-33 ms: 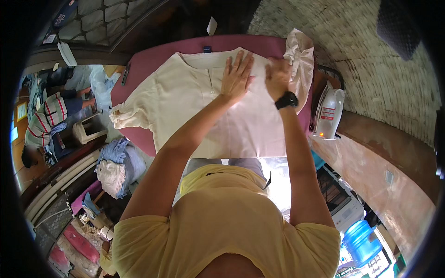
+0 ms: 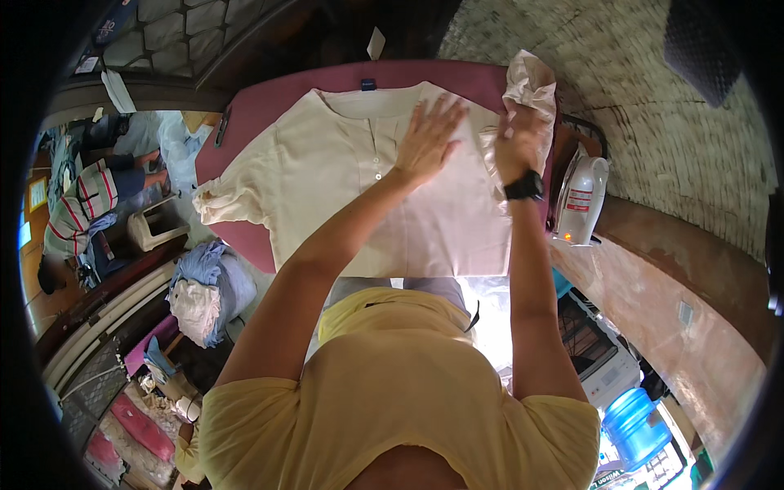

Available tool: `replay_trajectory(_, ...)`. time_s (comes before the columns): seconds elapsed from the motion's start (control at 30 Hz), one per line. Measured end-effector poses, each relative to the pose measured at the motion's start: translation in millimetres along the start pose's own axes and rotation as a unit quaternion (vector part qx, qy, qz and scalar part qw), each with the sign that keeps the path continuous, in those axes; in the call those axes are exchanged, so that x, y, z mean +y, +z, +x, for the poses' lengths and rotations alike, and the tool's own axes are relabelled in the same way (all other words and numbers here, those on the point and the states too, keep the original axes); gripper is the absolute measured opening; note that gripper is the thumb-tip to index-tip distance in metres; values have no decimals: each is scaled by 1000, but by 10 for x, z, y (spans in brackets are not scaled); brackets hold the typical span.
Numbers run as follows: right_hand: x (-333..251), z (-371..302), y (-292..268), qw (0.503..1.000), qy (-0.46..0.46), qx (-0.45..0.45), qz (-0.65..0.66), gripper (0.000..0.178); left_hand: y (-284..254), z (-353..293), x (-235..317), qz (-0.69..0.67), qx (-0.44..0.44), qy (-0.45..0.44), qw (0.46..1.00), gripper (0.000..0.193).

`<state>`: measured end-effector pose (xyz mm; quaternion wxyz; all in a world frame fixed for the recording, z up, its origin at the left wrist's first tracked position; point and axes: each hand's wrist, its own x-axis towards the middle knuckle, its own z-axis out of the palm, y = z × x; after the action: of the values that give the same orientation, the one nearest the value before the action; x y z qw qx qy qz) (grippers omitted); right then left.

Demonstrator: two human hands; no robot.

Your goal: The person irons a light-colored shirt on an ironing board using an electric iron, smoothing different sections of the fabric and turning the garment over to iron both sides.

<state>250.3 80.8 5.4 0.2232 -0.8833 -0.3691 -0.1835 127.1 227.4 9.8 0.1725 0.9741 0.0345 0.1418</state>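
A cream short-sleeved shirt (image 2: 327,192) with a buttoned neck opening lies spread on a maroon padded board (image 2: 302,91), its neckline toward the far edge. My left hand (image 2: 430,143) rests flat on the shirt's right shoulder, fingers spread. At the right sleeve (image 2: 531,77), which is crumpled and bunched, is my right hand (image 2: 518,145), wearing a black watch. Its fingers are smeared by motion, so I cannot tell whether they grip the cloth. The left sleeve (image 2: 233,192) lies rumpled over the board's left side.
A white iron (image 2: 581,200) with a lit orange light stands upright just right of the board. A dark slim object (image 2: 221,129) lies on the board's far left. Bundled clothes (image 2: 200,298) and a beige stool (image 2: 155,229) are at left, near another person (image 2: 86,204).
My right hand has shifted right, from the shirt's shoulder onto the bunched sleeve, and the cloth there has folded inward. My left hand has slid slightly to the right.
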Motion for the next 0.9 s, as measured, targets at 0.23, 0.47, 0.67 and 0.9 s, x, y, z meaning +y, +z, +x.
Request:
replay_trajectory(0.23, 1183, -604, -1124, 846, 263, -19, -464, 66, 64, -64, -20, -67, 33, 22, 997, 49)
replay_trajectory(0.47, 1611, -605, -1538, 917, 379, -117, -34, 67, -538, -259, -831, -123, 259, -154, 945, 26)
replay_trajectory(0.67, 537, 194, -2058, 942, 325, -76, -32, 56, -478, 0, -913, -160, 188, -56, 967, 23)
replay_trajectory(0.9, -704, 494, -1342, 991, 68, -71, 85, 38, -169, 538, -1148, -317, 84, -109, 938, 28)
